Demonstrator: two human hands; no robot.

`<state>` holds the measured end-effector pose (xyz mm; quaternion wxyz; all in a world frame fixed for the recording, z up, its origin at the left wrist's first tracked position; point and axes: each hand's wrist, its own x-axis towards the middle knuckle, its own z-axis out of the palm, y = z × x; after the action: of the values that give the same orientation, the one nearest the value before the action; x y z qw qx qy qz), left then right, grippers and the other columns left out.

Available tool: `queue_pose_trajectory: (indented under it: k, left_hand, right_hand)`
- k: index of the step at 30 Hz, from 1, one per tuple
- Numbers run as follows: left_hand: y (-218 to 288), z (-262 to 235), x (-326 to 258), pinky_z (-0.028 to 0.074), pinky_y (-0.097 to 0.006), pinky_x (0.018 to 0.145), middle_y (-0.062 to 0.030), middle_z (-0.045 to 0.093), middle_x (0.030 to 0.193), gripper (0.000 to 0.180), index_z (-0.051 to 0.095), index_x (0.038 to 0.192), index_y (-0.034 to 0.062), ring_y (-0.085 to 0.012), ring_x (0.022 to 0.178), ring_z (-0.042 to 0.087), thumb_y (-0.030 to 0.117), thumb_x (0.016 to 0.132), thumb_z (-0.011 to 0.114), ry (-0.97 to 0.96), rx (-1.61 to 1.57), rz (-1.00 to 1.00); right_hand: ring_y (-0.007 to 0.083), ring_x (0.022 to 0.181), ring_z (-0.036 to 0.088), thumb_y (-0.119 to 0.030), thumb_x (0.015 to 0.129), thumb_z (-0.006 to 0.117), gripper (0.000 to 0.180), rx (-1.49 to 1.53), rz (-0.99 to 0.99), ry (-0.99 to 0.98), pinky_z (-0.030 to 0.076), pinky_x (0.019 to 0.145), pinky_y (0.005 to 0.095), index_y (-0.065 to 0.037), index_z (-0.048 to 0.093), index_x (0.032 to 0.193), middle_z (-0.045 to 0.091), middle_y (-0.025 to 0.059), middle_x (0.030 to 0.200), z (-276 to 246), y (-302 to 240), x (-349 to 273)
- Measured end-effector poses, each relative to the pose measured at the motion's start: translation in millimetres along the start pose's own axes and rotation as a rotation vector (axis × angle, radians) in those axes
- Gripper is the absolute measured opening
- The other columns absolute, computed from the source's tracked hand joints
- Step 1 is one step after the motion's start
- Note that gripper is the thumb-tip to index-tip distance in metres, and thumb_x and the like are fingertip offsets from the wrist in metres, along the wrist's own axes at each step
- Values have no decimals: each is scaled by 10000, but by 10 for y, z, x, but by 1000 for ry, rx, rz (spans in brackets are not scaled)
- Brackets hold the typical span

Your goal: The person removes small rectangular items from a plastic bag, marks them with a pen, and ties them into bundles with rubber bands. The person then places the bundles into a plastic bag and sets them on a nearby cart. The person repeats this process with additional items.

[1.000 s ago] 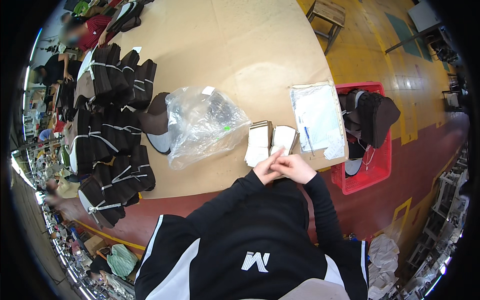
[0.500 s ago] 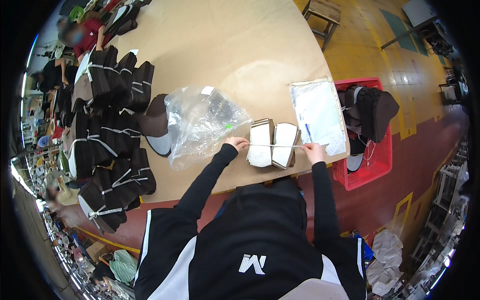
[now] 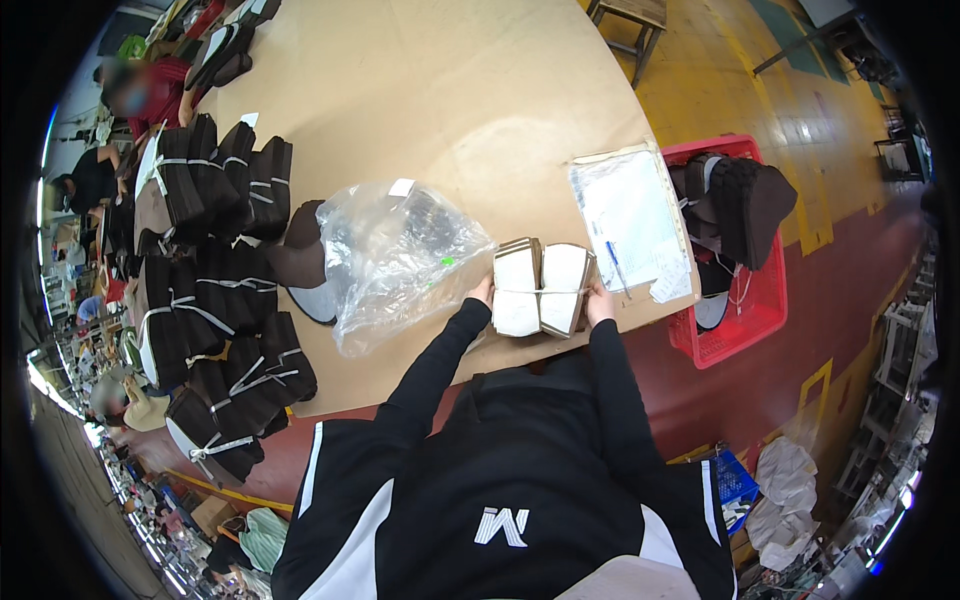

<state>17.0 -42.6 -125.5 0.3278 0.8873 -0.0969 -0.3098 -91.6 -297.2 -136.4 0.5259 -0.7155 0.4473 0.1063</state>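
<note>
Two stacks of white-faced, brown-edged shoe insoles (image 3: 542,287) stand side by side on the tan table (image 3: 420,110), near its front edge. A thin white string crosses both stacks. My left hand (image 3: 483,291) grips the left side of the bundle and my right hand (image 3: 598,300) grips the right side, each at an end of the string. Both arms wear black sleeves.
A crumpled clear plastic bag (image 3: 395,260) lies left of the bundle, over dark pieces. Tied black bundles (image 3: 215,290) pile at the table's left. A paper sheet in plastic with a blue pen (image 3: 630,215) lies right. A red crate (image 3: 740,250) holds dark pieces. Other people work at far left.
My hands were together at the table edge, then moved apart to the two sides of the insole bundle, with the string stretched across it.
</note>
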Motion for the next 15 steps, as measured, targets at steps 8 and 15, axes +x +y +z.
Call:
queue_pose_trajectory:
  k: [8, 15]
  left_hand:
    - [-462, -18, -127, 502, -373, 696, -196, 653, 923, 231, 606, 1042, 35, -318, 826, 622, 198, 897, 527, -229, -102, 2]
    - [40, -435, -1043, 269, -202, 417, -110, 579, 807, 213, 497, 1128, -25, -60, 488, 298, 21, 957, 380, -480, -1182, -504]
  right_hand:
    - [86, 358, 354, -70, 929, 399, 222, 259, 293, -477, 236, 336, 259, -58, 614, 983, 454, -21, 541, -324, -463, -363]
    - [55, 338, 277, -186, 973, 370, 231, 536, 541, -843, 200, 316, 215, -57, 556, 1016, 517, 26, 639, -814, -459, -919]
